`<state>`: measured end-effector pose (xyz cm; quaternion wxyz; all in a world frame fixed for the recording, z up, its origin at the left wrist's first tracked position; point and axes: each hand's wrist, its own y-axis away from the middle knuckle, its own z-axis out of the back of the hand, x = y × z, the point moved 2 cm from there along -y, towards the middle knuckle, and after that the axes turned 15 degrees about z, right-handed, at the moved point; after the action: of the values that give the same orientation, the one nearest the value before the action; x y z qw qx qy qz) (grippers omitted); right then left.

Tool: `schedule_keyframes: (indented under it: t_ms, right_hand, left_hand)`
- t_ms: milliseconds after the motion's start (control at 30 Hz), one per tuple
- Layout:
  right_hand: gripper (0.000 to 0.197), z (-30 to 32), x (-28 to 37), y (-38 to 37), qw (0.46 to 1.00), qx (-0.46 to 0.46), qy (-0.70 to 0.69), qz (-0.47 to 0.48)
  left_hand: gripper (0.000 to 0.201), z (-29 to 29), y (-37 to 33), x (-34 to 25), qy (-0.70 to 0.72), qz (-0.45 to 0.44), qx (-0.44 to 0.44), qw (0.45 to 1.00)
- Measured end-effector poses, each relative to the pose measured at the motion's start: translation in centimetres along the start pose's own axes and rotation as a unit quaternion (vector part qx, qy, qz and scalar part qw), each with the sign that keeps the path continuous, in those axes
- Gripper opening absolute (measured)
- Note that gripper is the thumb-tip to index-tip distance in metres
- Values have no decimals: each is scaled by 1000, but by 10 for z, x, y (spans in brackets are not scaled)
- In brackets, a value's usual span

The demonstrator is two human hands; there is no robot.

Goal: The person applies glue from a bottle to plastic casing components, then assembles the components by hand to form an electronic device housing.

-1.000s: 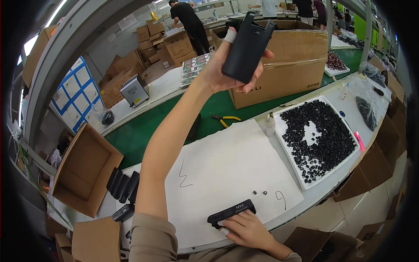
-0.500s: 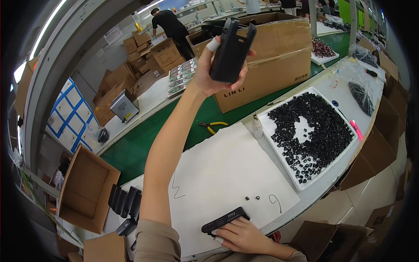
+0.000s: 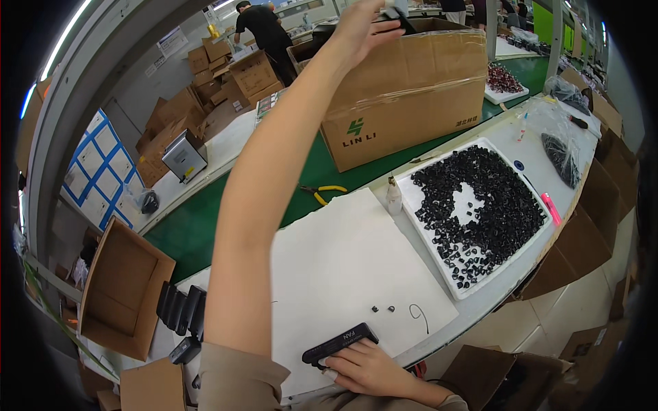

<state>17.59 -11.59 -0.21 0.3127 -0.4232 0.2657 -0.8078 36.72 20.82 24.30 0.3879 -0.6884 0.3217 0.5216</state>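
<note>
At the top edge of the view my left hand is over the rim of a large cardboard box. Its fingers are around a black plastic casing, only partly visible. Low in the view, my right hand holds another long black plastic casing with pale lettering, resting on a white sheet. Two small black pieces lie on that sheet, close to a pen-drawn curve. Several similar black casings stand in a row left of my left forearm.
A white foam tray full of small black parts sits at the right, with a small bottle beside it. Yellow-handled pliers lie on the green surface. An open carton stands at left. A person in black works farther back.
My left hand has moved up and away with the black casing, from in front of the large box to above its rim. My right hand still holds its casing on the sheet.
</note>
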Motion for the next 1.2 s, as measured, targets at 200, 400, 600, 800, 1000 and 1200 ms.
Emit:
schedule_keyframes:
  t_ms: [200,400,600,800,1000,1200]
  right_hand:
    - [23,6,-1,-2,1000,12,14,-16]
    - [20,5,2,-5,999,-2,41,6]
    - [18,6,5,-9,999,18,40,-20]
    - [19,5,4,-9,998,7,45,-37]
    - [20,7,4,-13,999,-9,39,-28]
    - [24,7,1,-6,999,11,30,-21]
  left_hand:
    - [28,81,127,8,-424,-137,-173,878]
    - [115,220,238,86,-684,367,-192,600]
    - [107,257,294,127,-587,388,-256,662]
    - [47,221,268,127,-720,278,-288,567]
    - [21,248,243,112,-523,250,-323,748]
    - [35,193,232,92,301,78,47,949]
